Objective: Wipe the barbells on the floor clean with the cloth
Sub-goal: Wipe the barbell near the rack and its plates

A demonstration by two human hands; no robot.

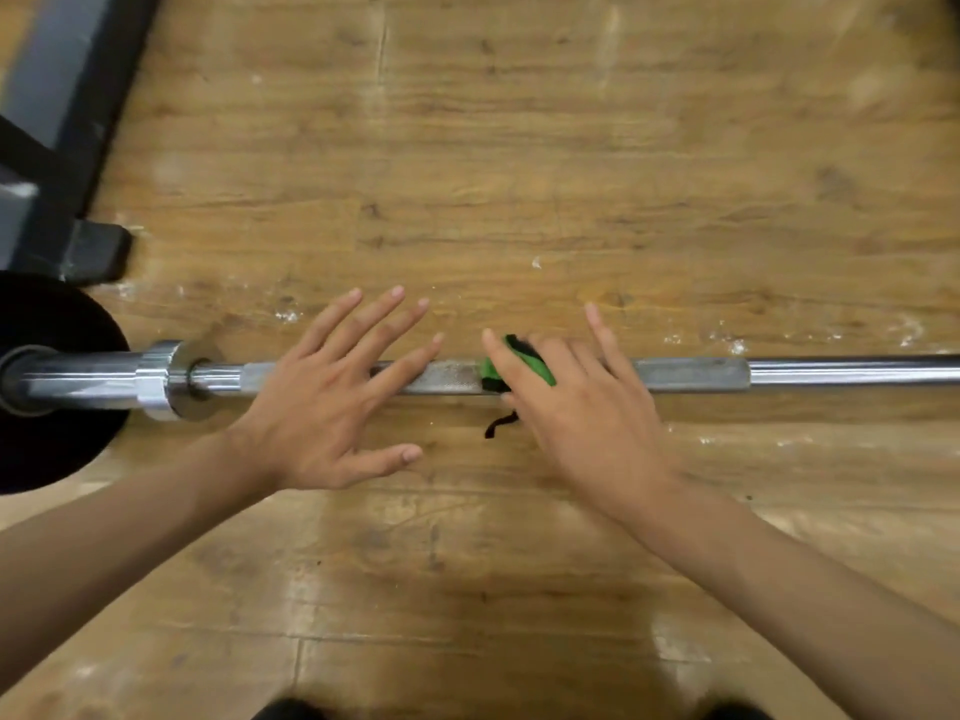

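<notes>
The left hand (332, 402) spreads its fingers wide over the barbell (691, 374), perhaps touching it. The right hand (582, 402) pinches the green cloth (519, 363) against the bar.

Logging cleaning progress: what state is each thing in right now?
barbell: lying on the floor, plate on its left end.
cloth: bunched on the barbell under the right hand.
left hand: fingers straight, spread over the barbell.
right hand: holds the cloth against the barbell.
</notes>
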